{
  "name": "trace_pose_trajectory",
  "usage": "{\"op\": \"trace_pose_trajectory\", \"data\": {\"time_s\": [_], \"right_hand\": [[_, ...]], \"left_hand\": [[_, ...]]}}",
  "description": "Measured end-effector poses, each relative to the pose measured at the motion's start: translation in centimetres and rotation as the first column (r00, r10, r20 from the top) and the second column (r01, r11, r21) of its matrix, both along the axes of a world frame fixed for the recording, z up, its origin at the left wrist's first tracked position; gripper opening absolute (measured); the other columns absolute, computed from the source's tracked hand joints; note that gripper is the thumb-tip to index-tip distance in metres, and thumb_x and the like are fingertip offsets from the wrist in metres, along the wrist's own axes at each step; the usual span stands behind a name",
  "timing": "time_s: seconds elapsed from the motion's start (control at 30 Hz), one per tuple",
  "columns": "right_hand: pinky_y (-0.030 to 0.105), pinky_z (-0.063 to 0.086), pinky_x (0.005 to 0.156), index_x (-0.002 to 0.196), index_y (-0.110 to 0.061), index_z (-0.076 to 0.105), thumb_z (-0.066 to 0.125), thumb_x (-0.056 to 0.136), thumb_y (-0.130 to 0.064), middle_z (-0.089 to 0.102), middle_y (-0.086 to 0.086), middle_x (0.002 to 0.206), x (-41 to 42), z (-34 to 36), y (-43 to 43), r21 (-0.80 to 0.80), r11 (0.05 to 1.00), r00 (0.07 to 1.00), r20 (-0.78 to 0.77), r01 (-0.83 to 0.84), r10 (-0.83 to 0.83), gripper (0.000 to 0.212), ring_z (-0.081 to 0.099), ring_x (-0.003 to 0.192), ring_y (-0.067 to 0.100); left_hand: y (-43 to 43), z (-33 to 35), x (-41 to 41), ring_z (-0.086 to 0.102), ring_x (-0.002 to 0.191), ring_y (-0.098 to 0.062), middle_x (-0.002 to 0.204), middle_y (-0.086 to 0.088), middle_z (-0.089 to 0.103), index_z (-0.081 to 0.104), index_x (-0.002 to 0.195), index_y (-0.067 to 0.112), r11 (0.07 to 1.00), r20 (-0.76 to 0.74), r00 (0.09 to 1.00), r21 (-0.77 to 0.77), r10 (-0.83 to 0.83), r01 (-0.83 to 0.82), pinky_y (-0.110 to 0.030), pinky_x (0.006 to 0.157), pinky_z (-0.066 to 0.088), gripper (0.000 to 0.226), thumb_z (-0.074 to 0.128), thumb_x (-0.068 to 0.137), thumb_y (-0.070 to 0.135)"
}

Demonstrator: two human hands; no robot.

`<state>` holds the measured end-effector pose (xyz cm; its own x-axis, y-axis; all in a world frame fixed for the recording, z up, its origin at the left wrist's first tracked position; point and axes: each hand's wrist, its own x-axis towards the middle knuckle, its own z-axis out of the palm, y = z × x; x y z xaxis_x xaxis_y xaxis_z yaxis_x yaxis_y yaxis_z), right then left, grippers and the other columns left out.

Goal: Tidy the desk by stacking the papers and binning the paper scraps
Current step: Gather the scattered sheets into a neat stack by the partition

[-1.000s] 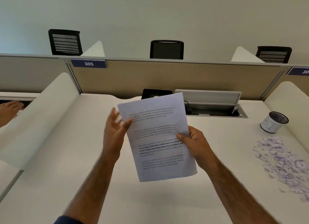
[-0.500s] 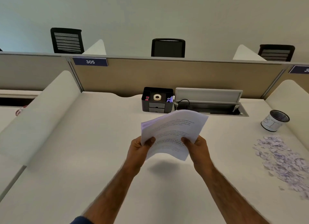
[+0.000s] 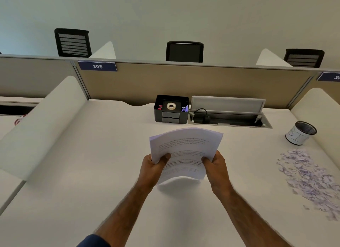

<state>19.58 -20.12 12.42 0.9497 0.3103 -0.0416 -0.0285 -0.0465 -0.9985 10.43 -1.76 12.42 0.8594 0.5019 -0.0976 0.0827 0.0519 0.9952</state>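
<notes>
Both hands grip the stack of papers (image 3: pixel 185 152) above the desk (image 3: pixel 92 173), left hand (image 3: pixel 153 168) and right hand (image 3: pixel 216 166) thumbs curled on top. Paper scraps (image 3: pixel 311 180) lie heaped at right, near the mesh bin (image 3: pixel 300 133); its inside can't be seen. The black organizer (image 3: pixel 172 108) holds a tape roll (image 3: pixel 171 106).

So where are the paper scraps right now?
Head view: the paper scraps lie on the desk, far right, nearer the camera than the mesh cup, right of the held papers.
</notes>
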Motion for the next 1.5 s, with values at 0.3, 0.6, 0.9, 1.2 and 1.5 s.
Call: {"op": "trace_pose_trajectory", "data": {"time_s": [0.3, 0.6, 0.9, 1.2, 1.5], "right_hand": [[0.041, 0.061, 0.079, 0.115, -0.034, 0.058, 0.052, 0.079, -0.019, 0.068, -0.003, 0.103, 0.1, -1.0, -0.2, -0.031, 0.999, 0.999, -0.039, 0.006, -0.008, 0.04, 0.066, 0.1, 0.023], [0.036, 0.06, 0.075, 0.118, -0.025, 0.061, 0.051, 0.081, -0.01, 0.07, -0.001, 0.104, -0.6, -2.4, -0.2, 0.031, 0.999, 0.998, -0.052, -0.037, 0.039, 0.041, 0.067, 0.101, 0.021], [0.044, 0.058, 0.088, 0.122, -0.03, 0.058, 0.049, 0.099, -0.004, 0.068, -0.003, 0.112, -0.3, -4.6, 1.1, -0.095, 0.995, 0.997, -0.072, -0.037, 0.03, 0.035, 0.064, 0.107, 0.019], [0.013, 0.05, 0.056, 0.103, -0.017, 0.059, 0.048, 0.099, -0.005, 0.069, -0.002, 0.097, -1.8, -3.4, 14.1, -0.178, 0.984, 0.995, -0.098, 0.004, -0.021, 0.017, 0.068, 0.083, 0.011], [0.027, 0.052, 0.064, 0.105, -0.019, 0.062, 0.046, 0.093, -0.004, 0.07, -0.002, 0.101, -3.0, -5.2, 32.3, -0.186, 0.98, 0.951, -0.283, 0.072, -0.124, 0.025, 0.068, 0.088, 0.019]], "left_hand": [[0.3, -0.7, 0.0, 0.074, 0.094, -0.021, 0.104, 0.006, 0.078, 0.074, 0.11, 0.034, 0.999, -0.004, 1.0, -0.03, -0.009, 0.009, -0.046, 0.083, 0.062, 0.027, 0.075, 0.083, 0.035], [-1.3, -2.3, 0.0, 0.075, 0.094, -0.02, 0.101, 0.001, 0.079, 0.077, 0.105, 0.025, 0.993, 0.007, 0.997, -0.095, 0.074, -0.073, -0.038, 0.084, 0.062, 0.016, 0.073, 0.092, 0.016], [0.3, -2.3, 0.5, 0.075, 0.085, -0.017, 0.092, 0.006, 0.079, 0.077, 0.097, 0.026, 0.986, -0.117, 0.982, -0.064, 0.148, -0.156, -0.027, 0.07, 0.061, 0.006, 0.073, 0.093, 0.024], [15.3, -0.9, -1.0, 0.077, 0.089, -0.031, 0.101, -0.01, 0.079, 0.072, 0.114, 0.013, 0.979, -0.21, 0.978, -0.202, -0.024, -0.02, -0.047, 0.08, 0.063, 0.023, 0.07, 0.095, 0.026], [31.5, -4.8, -4.6, 0.073, 0.084, -0.015, 0.102, 0.005, 0.075, 0.066, 0.112, 0.024, 0.981, -0.413, 0.891, 0.067, 0.191, -0.18, -0.021, 0.061, 0.052, 0.015, 0.054, 0.104, 0.028]]}}
